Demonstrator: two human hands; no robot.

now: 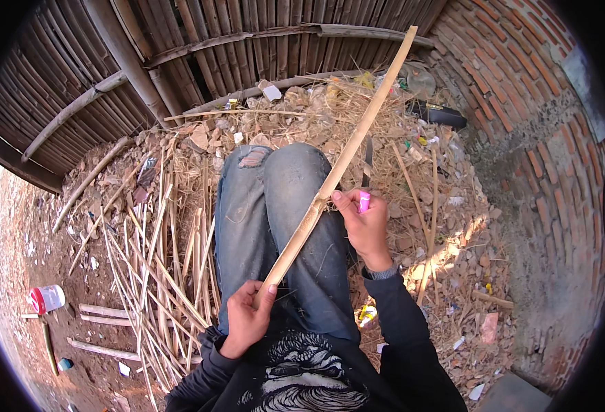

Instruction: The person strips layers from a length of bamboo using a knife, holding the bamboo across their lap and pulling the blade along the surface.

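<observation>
A long split bamboo strip (354, 141) slants across my lap, from my waist up toward the far right. Its pale inner face shows, with a node ridge about midway. My left hand (246, 317) is closed round its near end, thumb on top. At the node, the thumb of my right hand (369, 226) presses against the strip's edge. My right hand is also closed on what looks like a knife (368, 161), its narrow dark blade pointing away from me. The handle is hidden in the fingers. A bright pink wrap (364, 202) sits at a right finger.
To my left lies a loose pile of bamboo strips (157, 275). Farther left stands a clear tub with a red lid (47, 299). Rubble and straw cover the ground ahead. A bamboo wall (247, 62) rises in front, a brick wall (543, 172) on the right. A dark shoe-like object (438, 114) lies nearby.
</observation>
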